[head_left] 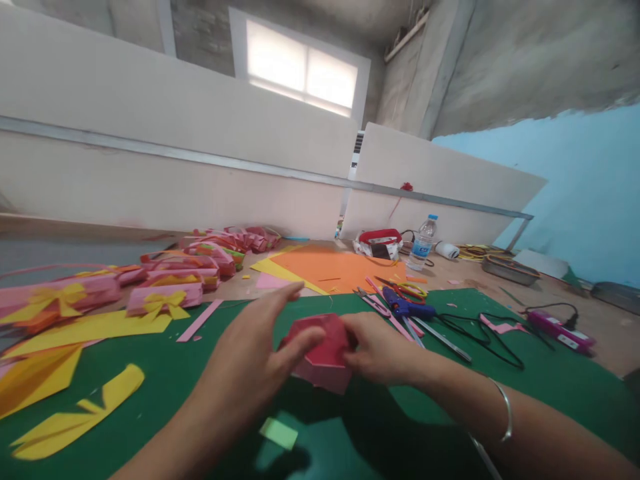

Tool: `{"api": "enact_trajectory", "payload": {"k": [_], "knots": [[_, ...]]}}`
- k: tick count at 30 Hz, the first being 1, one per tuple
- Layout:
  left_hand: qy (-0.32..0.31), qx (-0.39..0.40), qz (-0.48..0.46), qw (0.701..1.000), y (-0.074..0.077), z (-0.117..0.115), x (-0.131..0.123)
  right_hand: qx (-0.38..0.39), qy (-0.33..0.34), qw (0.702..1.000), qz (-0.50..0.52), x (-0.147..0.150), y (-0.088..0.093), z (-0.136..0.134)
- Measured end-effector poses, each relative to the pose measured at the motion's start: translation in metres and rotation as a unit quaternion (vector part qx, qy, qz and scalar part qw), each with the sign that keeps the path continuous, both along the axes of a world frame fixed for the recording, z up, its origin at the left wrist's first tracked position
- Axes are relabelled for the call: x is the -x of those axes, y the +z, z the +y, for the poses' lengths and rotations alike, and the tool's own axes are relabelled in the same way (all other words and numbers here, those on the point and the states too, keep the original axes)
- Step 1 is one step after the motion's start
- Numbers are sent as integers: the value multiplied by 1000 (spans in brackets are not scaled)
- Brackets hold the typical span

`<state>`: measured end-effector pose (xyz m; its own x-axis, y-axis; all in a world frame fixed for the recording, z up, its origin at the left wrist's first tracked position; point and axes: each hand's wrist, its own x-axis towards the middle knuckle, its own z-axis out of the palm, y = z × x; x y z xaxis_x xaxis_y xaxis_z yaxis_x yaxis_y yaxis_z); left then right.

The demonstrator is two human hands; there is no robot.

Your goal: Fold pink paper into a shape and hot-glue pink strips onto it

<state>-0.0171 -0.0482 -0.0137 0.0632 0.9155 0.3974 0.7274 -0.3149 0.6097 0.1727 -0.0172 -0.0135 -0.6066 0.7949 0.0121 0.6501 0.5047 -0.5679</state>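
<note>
A small folded pink-red paper box (325, 353) is between my two hands, above the green mat (200, 393). My right hand (377, 347) pinches its right side between thumb and fingers. On the left, my left hand (265, 340) steadies the box with the thumb laid over its face. The index finger of that hand stretches up past the box, and its other fingers are mostly hidden. Beneath the hands, a pale green paper piece (279, 433) lies on the mat. The box's underside is out of sight.
Pink paper bags with yellow bows (165, 300) crowd the left. Cut yellow paper (80, 417) lies nearer. A blue glue gun (407, 305) with a black cord, scissors (413, 291) and strips lie right, before orange sheets (320, 267). Behind stands a water bottle (423, 247); a purple power strip (560, 331) is far right.
</note>
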Motion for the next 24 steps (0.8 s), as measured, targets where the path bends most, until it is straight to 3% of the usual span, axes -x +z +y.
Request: {"api": "enact_trajectory", "payload": {"k": [2,5,10,14,16,19,21,24], "knots": [[29,-11,-59,998,4,3,3,-15,-43,997,58,-7,0,-2],[17,67,-169,983,2,5,-3,-69,-82,986,127,-17,1,-12],[-52,175,-362,914,-16,-4,-28,-196,-133,964,121,-21,-13,-34],[-100,183,-302,930,-26,-12,-36,-179,-78,975,110,-13,-20,-49],[-102,174,-277,939,-25,-13,-34,-127,-18,987,94,-14,-14,-51],[-78,177,-312,930,-18,-13,-28,-85,53,992,79,-32,3,-39],[-47,177,-333,925,-10,-14,-25,-145,-2,988,60,-56,12,-19],[3,130,-329,935,1,-19,-22,-254,-185,945,-93,-99,9,16]]}}
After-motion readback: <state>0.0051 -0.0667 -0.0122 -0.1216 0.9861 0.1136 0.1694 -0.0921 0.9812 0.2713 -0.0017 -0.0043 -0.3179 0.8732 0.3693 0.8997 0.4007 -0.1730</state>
